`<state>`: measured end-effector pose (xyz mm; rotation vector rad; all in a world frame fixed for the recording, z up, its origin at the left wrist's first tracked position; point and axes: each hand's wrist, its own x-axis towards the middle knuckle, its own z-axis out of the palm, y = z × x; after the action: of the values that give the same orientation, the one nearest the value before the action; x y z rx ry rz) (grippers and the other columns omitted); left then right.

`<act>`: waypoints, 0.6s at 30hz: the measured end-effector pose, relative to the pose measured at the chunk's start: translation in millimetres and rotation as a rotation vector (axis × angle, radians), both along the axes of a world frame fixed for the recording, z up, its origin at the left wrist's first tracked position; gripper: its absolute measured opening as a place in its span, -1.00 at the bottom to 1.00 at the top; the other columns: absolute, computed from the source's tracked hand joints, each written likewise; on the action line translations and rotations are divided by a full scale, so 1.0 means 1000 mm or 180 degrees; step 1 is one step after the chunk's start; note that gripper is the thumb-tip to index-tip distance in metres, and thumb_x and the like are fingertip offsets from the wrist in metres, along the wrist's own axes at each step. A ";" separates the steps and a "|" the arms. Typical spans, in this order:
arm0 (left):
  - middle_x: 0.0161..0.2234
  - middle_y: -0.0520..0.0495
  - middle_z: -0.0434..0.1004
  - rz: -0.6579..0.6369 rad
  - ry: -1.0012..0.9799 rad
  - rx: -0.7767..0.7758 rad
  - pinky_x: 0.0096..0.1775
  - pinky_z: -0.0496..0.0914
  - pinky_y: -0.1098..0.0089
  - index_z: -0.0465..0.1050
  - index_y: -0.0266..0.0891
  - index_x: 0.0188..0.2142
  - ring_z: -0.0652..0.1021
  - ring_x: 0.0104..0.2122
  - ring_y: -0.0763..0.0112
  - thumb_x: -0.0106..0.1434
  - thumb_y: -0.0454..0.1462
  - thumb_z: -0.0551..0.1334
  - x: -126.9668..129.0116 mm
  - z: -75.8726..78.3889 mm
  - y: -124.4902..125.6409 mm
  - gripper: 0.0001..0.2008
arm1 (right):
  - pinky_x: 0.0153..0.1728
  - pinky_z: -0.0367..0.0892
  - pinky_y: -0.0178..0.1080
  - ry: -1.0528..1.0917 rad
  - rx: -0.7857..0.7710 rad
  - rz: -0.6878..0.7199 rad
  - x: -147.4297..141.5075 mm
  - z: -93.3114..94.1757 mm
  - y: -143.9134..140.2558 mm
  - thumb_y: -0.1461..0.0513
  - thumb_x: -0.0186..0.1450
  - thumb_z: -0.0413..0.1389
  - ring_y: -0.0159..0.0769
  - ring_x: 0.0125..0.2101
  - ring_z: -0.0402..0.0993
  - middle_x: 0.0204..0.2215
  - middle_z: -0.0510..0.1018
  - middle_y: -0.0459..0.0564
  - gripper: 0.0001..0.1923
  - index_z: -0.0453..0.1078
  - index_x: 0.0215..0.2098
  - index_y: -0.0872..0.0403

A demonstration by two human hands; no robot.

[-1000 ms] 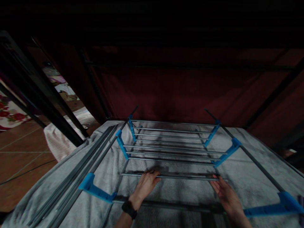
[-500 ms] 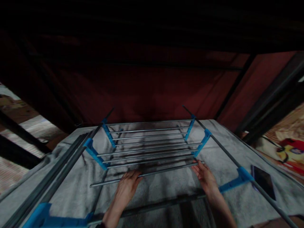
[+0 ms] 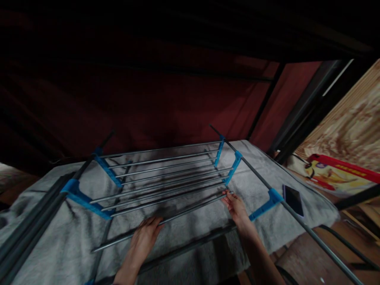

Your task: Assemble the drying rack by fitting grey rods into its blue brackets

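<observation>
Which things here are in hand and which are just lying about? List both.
In hand:
left hand and right hand, both on the loose metal rod
rack rods
blue brackets

Lying about:
phone on the grey blanket
spare bars at the left
red-edged printed box

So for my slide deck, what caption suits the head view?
Both hands, left hand and right hand, on a loose metal rod beside a blue-jointed rack.
</observation>
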<state>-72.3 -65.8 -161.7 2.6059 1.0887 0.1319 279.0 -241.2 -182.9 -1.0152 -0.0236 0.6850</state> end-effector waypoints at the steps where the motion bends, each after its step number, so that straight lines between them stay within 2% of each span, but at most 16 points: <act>1: 0.03 -0.13 0.67 -0.0001 0.0057 0.0039 0.16 0.45 0.15 0.58 -0.14 0.04 0.62 0.06 0.11 0.41 -0.21 0.06 -0.001 -0.003 0.002 -0.63 | -0.27 0.59 -0.31 0.0021 -0.0037 -0.0011 0.000 -0.002 0.000 0.22 0.01 0.49 -0.28 -0.35 0.61 -0.37 0.63 -0.08 -0.66 0.47 -0.35 0.04; 5: 0.07 -0.15 0.65 0.0061 0.0141 0.0256 0.20 0.41 0.14 0.60 -0.13 0.02 0.60 0.11 0.12 0.39 -0.24 0.11 -0.014 -0.011 0.011 -0.67 | -0.27 0.58 -0.31 0.0074 -0.0181 -0.0026 0.003 -0.012 0.001 0.26 0.09 0.42 -0.26 -0.33 0.61 -0.36 0.63 -0.07 -0.75 0.47 -0.33 0.04; 10: 0.12 -0.21 0.62 0.0266 0.0404 0.0271 0.17 0.42 0.09 0.60 -0.18 0.04 0.60 0.12 0.07 0.39 -0.30 0.10 -0.032 -0.014 0.022 -0.65 | -0.24 0.57 -0.29 0.0067 -0.0320 0.0023 0.006 -0.025 -0.002 0.24 0.11 0.35 -0.26 -0.29 0.60 -0.31 0.64 -0.03 -0.80 0.47 -0.31 0.03; 14: 0.14 -0.22 0.59 0.0375 0.0612 0.0282 0.20 0.38 0.09 0.57 -0.20 0.10 0.57 0.14 0.08 0.42 -0.33 0.07 -0.031 -0.011 0.018 -0.62 | -0.21 0.59 -0.19 -0.0066 -0.0498 0.0067 0.005 -0.035 -0.002 0.16 0.05 0.34 -0.15 -0.23 0.62 -0.29 0.64 0.01 -0.73 0.46 -0.30 0.02; 18: 0.22 -0.25 0.52 0.0419 0.0782 0.0068 0.26 0.31 0.09 0.53 -0.24 0.14 0.49 0.24 0.09 0.43 -0.37 0.03 -0.022 -0.001 0.008 -0.59 | -0.13 0.60 -0.08 -0.0410 -0.0703 0.0176 0.005 -0.040 -0.003 0.09 0.02 0.30 -0.06 -0.18 0.63 -0.30 0.63 0.03 -0.70 0.42 -0.31 -0.01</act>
<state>-94.4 -57.5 -163.1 2.6191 1.3484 -0.1526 283.9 -244.6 -223.2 -1.2742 -0.0903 0.6817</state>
